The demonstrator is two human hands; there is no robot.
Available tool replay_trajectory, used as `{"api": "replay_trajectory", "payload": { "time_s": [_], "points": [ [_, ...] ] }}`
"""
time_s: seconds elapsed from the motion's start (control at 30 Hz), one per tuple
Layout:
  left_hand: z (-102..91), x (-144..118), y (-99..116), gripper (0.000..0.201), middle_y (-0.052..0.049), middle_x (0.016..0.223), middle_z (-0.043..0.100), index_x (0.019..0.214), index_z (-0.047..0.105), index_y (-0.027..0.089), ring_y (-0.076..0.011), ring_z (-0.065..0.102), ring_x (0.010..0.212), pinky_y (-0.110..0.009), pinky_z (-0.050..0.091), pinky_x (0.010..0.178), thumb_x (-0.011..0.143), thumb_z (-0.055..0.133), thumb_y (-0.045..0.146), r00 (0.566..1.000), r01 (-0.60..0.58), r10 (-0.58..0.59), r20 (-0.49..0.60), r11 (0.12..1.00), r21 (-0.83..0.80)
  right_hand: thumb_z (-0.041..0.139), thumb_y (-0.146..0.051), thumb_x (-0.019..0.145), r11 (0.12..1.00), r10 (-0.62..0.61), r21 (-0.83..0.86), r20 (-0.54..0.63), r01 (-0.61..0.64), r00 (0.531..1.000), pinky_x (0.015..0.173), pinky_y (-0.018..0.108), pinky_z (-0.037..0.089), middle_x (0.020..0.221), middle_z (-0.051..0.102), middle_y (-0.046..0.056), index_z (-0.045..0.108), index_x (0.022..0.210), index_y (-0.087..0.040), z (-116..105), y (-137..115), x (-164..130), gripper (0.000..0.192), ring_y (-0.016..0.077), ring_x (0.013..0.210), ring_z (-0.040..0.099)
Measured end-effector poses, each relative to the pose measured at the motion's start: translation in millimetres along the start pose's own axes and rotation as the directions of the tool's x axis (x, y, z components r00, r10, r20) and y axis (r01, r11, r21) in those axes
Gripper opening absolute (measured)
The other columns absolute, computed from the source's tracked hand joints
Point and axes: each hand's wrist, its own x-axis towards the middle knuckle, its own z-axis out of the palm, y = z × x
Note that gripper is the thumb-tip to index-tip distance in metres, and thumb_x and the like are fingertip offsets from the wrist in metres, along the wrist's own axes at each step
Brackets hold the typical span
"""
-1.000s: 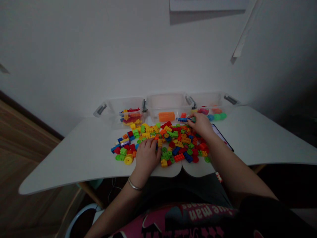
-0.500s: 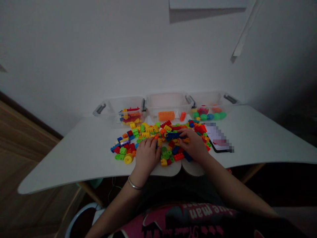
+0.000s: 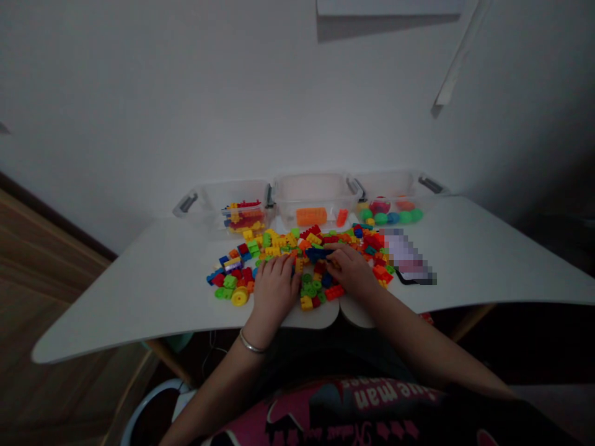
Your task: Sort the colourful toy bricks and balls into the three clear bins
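Toy building bricks [image 3: 279,240] in many colours lie heaped on the white table. My left hand [image 3: 275,290] rests palm down on the left part of the heap, its fingers spread over bricks and its thumb beside a yellow brick [image 3: 299,266]. With thumb and fingers my right hand [image 3: 352,271] pinches a dark blue toy piece [image 3: 317,254] above the middle of the heap; its exact kind is too dim to make out. Green wheel-like pieces [image 3: 310,287] and a red brick [image 3: 334,292] lie between my hands. Left of my left hand sits a yellow wheel [image 3: 240,296].
Behind the heap stand three clear boxes: the left box [image 3: 209,198] holds mixed pieces, the middle box [image 3: 316,186] orange pieces, the right box [image 3: 395,183] coloured balls. A phone [image 3: 409,257] lies right of the heap. The wall [image 3: 232,93] rises behind.
My right hand has moved a little to the left with the blue piece, which now looks tilted. My left hand has barely moved.
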Motion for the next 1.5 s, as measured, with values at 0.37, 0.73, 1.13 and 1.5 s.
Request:
{"api": "replay_trajectory", "payload": {
  "time_s": [0.37,0.73,1.13,1.5],
  "points": [
    [-18.9,9.1,6.3,0.042,-0.012,0.131,0.063,0.133,0.054,0.018,-0.0329,0.046,0.132,-0.057,0.032,0.114,0.093,0.05,0.029,0.998,0.051,-0.061,-0.03,0.965,-0.259,0.056,-0.018,0.091,0.996,-0.078,-0.057,-0.089,0.073,0.993,0.084,0.038,0.061,0.11,0.072,0.008,0.061,0.086,-0.024,-8.2,-6.1,-1.5,0.01,0.0202,0.1,0.069],
    [-27.1,28.0,17.2,0.033,-0.008,0.119,0.07,0.121,0.062,0.021,-0.0213,0.065,0.111,-0.041,0.053,0.099,0.089,0.054,0.023,0.994,0.07,0.0,0.112,0.786,-0.614,0.056,-0.017,0.091,0.994,-0.104,0.02,-0.059,0.106,0.993,0.085,0.034,0.062,0.117,0.072,0.004,0.066,0.089,-0.027,-16.6,-11.8,-8.5,0.014,0.0176,0.103,0.07],
    [-48.6,77.6,-31.0,0.029,-0.005,0.098,0.072,0.106,0.07,0.019,-0.0177,0.068,0.081,-0.032,0.058,0.075,0.079,0.064,0.029,0.92,0.157,-0.379,-0.097,0.585,-0.796,0.061,-0.024,0.09,0.998,-0.04,-0.048,-0.203,0.031,0.978,0.08,0.039,0.058,0.102,0.073,0.005,0.064,0.093,-0.027,-22.9,-8.5,-6.4,0.005,0.0204,0.092,0.069],
    [-66.2,124.4,-94.7,0.031,-0.007,0.114,0.066,0.112,0.066,0.02,-0.0171,0.069,0.088,-0.032,0.057,0.081,0.086,0.05,0.024,0.844,0.144,-0.414,-0.341,0.787,-0.6,0.062,-0.038,0.091,1.0,-0.01,0.01,-0.144,0.011,0.99,0.083,0.04,0.056,0.1,0.073,0.006,0.064,0.094,-0.026,-26.0,-0.7,-7.6,0.013,0.0219,0.094,0.068]
  ]
}}
